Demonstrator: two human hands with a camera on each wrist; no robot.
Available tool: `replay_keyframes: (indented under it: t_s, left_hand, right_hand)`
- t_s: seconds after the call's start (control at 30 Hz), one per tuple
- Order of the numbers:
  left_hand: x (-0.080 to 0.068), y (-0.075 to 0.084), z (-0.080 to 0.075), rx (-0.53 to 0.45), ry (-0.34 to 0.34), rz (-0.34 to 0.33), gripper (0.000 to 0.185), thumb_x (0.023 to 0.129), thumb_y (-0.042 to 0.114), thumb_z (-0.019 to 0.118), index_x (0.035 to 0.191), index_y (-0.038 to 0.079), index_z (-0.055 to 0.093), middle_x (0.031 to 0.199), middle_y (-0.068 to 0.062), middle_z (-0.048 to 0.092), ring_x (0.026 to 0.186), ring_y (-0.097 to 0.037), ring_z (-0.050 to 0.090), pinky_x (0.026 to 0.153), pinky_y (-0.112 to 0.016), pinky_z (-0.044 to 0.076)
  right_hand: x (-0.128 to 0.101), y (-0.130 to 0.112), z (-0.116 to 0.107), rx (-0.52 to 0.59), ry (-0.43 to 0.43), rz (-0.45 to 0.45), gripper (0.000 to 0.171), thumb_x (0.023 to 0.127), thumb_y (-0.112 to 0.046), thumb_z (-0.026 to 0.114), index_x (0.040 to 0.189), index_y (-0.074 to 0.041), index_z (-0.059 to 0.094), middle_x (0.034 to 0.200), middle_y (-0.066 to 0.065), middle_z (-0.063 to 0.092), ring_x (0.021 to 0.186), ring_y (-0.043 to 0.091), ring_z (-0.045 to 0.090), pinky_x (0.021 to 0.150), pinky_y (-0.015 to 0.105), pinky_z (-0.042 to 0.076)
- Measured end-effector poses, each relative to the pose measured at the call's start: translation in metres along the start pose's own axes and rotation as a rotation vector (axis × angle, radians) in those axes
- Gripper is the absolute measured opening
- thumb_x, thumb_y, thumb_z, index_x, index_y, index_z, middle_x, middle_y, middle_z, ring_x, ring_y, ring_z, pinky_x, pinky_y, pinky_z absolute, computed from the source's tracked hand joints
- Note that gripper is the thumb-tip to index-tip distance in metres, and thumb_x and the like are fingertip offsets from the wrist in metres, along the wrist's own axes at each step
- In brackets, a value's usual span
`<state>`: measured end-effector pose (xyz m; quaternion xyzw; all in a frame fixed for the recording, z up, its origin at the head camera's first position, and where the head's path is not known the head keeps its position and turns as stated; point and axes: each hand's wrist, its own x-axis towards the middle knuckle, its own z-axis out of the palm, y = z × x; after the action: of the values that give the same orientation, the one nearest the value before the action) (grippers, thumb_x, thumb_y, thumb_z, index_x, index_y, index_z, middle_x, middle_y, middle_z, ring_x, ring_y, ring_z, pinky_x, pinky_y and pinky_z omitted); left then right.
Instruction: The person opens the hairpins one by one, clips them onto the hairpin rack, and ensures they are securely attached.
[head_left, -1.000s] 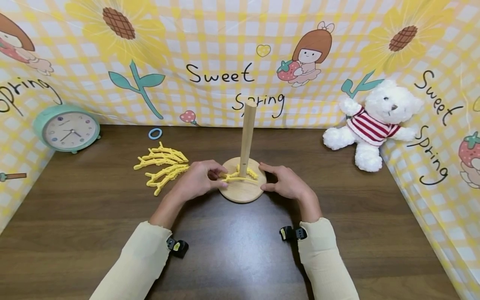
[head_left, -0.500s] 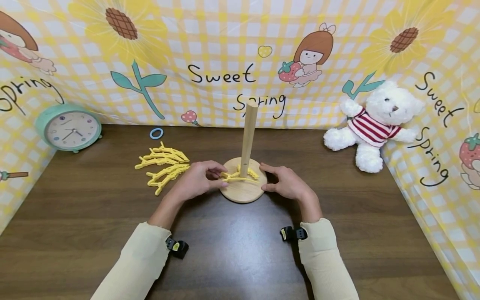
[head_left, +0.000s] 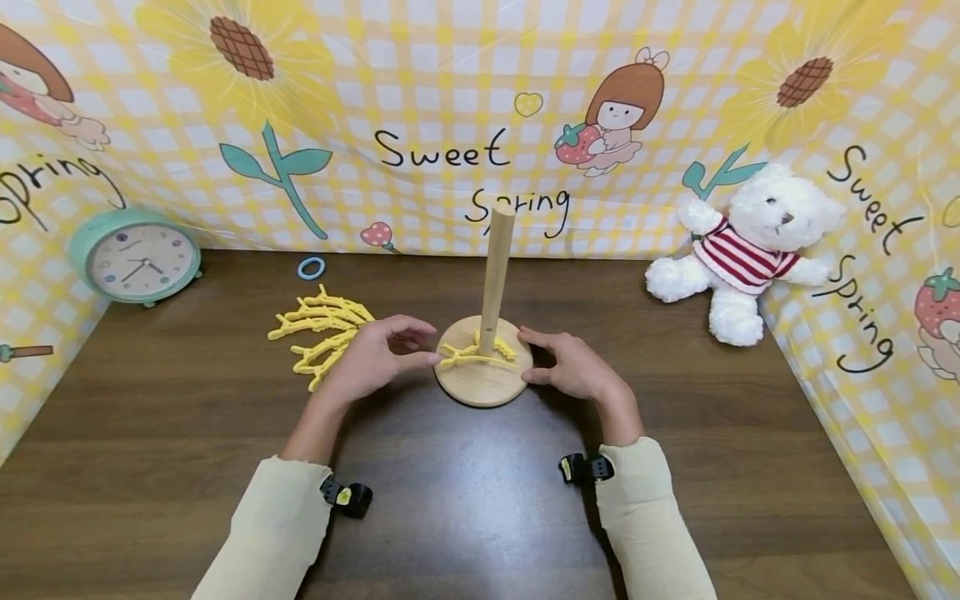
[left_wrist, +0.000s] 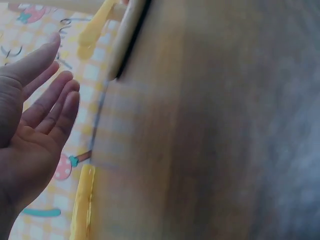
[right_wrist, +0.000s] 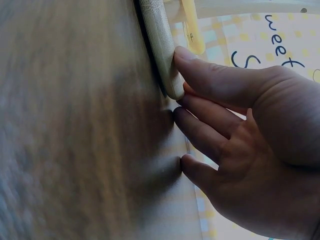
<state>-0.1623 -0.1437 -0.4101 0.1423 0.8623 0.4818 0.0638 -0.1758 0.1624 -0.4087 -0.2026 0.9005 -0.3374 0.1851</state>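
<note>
Head view: the stand [head_left: 483, 379], a round wooden base with an upright post [head_left: 496, 279], sits mid-table. One yellow clip [head_left: 474, 356] lies on the base against the foot of the post. The left hand [head_left: 372, 361] hovers just left of the base, fingers loosely spread, holding nothing; its fingertips are near the clip's end but I cannot tell if they touch. The right hand [head_left: 573, 365] rests against the base's right rim, steadying it. A pile of clips [head_left: 322, 329] lies just beyond the left hand. To do this well, I judge the right hand should brace the base while the left takes one clip at a time from the pile.

Left wrist view: the left hand [left_wrist: 30, 120] is released, fingers straight and empty, apart from the base edge [left_wrist: 122, 42]; the picture is blurred.

Right wrist view: the right hand [right_wrist: 240, 135] has straight fingers [right_wrist: 210, 80] pressed on the base rim [right_wrist: 160, 45], lower fingertips on the table [right_wrist: 75, 125]. A flat, light press suits here, so the stand does not tip.
</note>
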Motion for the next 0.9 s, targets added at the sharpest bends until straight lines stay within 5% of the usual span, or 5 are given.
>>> replay_keyframes:
  t_s: [0.33, 0.47, 0.73, 0.9]
  left_hand:
    - [-0.016, -0.011, -0.032, -0.067, 0.147, -0.115, 0.053, 0.073, 0.047, 0.075, 0.114, 0.015, 0.064, 0.116, -0.009, 0.063, 0.11, -0.024, 0.057, 0.096, -0.044, 0.045]
    - [-0.023, -0.016, -0.042, -0.082, 0.211, -0.11, 0.048, 0.076, 0.042, 0.075, 0.114, 0.014, 0.064, 0.116, -0.011, 0.063, 0.109, -0.025, 0.058, 0.096, -0.042, 0.045]
    - [-0.035, -0.029, -0.057, -0.055, 0.304, -0.147, 0.046, 0.078, 0.037, 0.074, 0.117, 0.012, 0.064, 0.114, -0.009, 0.063, 0.101, -0.017, 0.06, 0.08, -0.011, 0.047]
    - [-0.044, -0.037, -0.061, -0.062, 0.314, -0.163, 0.046, 0.08, 0.036, 0.073, 0.118, 0.012, 0.063, 0.115, -0.007, 0.063, 0.101, -0.014, 0.06, 0.08, -0.009, 0.046]
  right_hand:
    - [0.001, 0.001, 0.0, 0.0, 0.003, -0.002, 0.066, 0.084, -0.023, 0.07, 0.142, -0.015, 0.04, 0.148, -0.001, 0.039, 0.139, 0.022, 0.031, 0.112, 0.045, 0.029]
    - [0.001, 0.002, 0.001, 0.001, 0.006, 0.01, 0.065, 0.084, -0.023, 0.07, 0.142, -0.016, 0.041, 0.147, -0.002, 0.039, 0.139, 0.02, 0.032, 0.112, 0.043, 0.029]
    - [0.001, 0.001, 0.001, 0.003, 0.004, 0.018, 0.065, 0.085, -0.023, 0.07, 0.142, -0.017, 0.041, 0.147, -0.002, 0.039, 0.138, 0.02, 0.032, 0.112, 0.043, 0.03]
    - [0.001, 0.001, 0.001, 0.003, -0.007, 0.027, 0.065, 0.085, -0.024, 0.069, 0.142, -0.018, 0.04, 0.148, -0.004, 0.038, 0.139, 0.019, 0.031, 0.112, 0.043, 0.03]
